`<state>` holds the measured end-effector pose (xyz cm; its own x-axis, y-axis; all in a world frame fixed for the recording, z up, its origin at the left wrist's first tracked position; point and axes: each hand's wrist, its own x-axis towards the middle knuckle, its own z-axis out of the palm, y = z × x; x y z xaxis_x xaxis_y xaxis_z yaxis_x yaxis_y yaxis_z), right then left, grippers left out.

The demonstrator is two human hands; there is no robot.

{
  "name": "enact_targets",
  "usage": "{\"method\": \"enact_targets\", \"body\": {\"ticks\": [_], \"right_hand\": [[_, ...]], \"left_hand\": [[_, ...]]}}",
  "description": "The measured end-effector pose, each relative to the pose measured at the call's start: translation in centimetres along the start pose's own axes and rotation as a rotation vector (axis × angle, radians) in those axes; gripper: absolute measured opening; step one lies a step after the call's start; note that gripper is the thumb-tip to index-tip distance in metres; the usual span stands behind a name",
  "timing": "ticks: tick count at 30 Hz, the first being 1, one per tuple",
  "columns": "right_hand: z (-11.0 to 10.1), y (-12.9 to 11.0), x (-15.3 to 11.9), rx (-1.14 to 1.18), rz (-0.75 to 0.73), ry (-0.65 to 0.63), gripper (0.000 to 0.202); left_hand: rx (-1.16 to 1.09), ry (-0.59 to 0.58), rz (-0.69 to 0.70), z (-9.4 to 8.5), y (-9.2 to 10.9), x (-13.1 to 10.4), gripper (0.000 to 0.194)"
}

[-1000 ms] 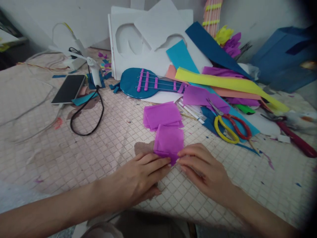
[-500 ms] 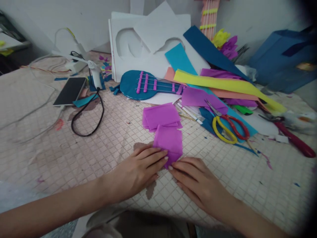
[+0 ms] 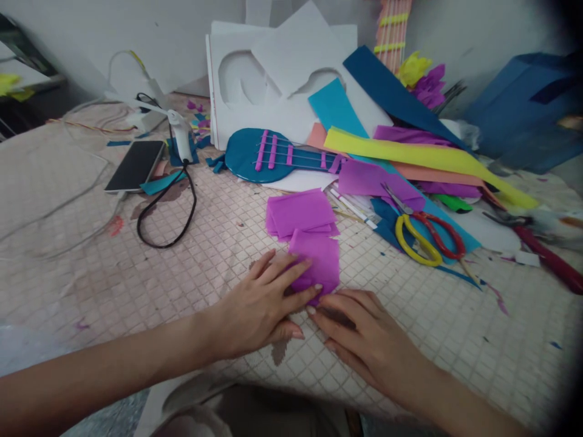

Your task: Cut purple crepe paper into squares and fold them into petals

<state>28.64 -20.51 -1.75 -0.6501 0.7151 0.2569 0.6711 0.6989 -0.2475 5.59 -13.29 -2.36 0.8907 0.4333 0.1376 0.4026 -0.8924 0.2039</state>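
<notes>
The left hand [image 3: 259,303] has just fanned its fingers farther onto the purple crepe-paper square [image 3: 319,247], lying flat rather than gripping, which likely steadies the sheet better. The right hand [image 3: 364,331] keeps its curled fingertips at the square's near corner; whether they pinch paper, I cannot tell. The thin, matte square lies on the counter [image 3: 218,255], over diamond-patterned cloth. Just beyond the square sits a loose purple stack [image 3: 303,212]; right of it, metal scissors [image 3: 413,215] with looped handles; farther beyond, a glossy, rounded blue toy guitar [image 3: 255,155].
</notes>
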Motion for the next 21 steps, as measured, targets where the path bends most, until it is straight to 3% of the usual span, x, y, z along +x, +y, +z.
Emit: {"method": "enact_targets", "body": {"ticks": [5, 10, 15, 21], "right_hand": [[-0.1, -0.1, 0.2, 0.014, 0.004, 0.027, 0.026], [0.0, 0.0, 0.0, -0.002, -0.014, 0.028, 0.028], [0.5, 0.5, -0.7, -0.027, 0.057, 0.103, 0.034], [0.7, 0.8, -1.3, -0.078, 0.142, 0.059, 0.041]], "left_hand": [[0.084, 0.059, -0.059, -0.1, -0.6, -0.1, 0.065], [0.074, 0.144, 0.082, -0.8, 0.8, -1.1, 0.048], [0.0, 0.049, 0.127, -0.4, 1.6, -1.7, 0.054], [-0.029, 0.015, 0.115, 0.0, 1.2, -1.8, 0.056]]}}
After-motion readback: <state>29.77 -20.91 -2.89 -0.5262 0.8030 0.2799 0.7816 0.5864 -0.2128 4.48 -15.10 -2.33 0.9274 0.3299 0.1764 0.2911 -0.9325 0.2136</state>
